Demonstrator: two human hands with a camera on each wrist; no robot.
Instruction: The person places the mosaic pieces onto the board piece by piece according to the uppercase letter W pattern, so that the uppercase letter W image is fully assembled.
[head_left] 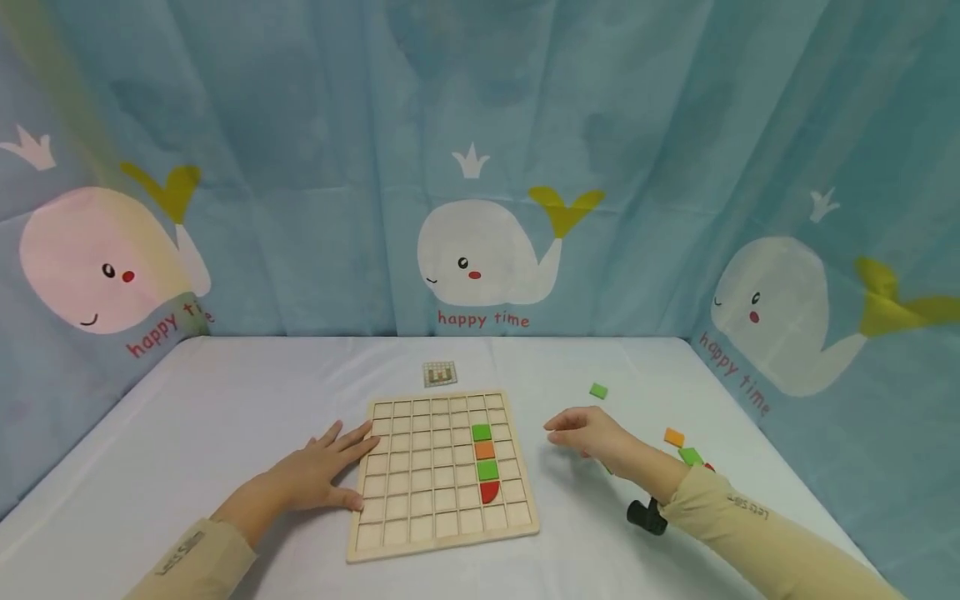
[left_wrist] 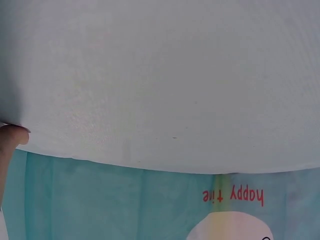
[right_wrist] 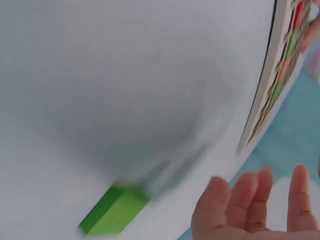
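Observation:
A wooden grid board (head_left: 422,546) lies on the white table. One of its columns holds a green tile (head_left: 482,432), an orange tile (head_left: 484,450), a second green tile (head_left: 487,471) and a red round-cornered tile (head_left: 490,492). My left hand (head_left: 318,473) rests at the board's left edge with fingers spread; its wrist view catches only a fingertip. To the right of the board, my right hand (head_left: 588,433) hovers over the table, fingers loosely bent and nothing visible in them. Below it in the right wrist view is a blurred green tile (right_wrist: 115,210).
A small pattern card (head_left: 439,373) lies behind the board. At right are a loose green tile (head_left: 598,390), an orange tile (head_left: 674,437), another green tile (head_left: 690,456) and a partly hidden red piece (head_left: 709,467). A black cylindrical object (head_left: 647,517) is by the right sleeve. Whale-print curtains surround the table.

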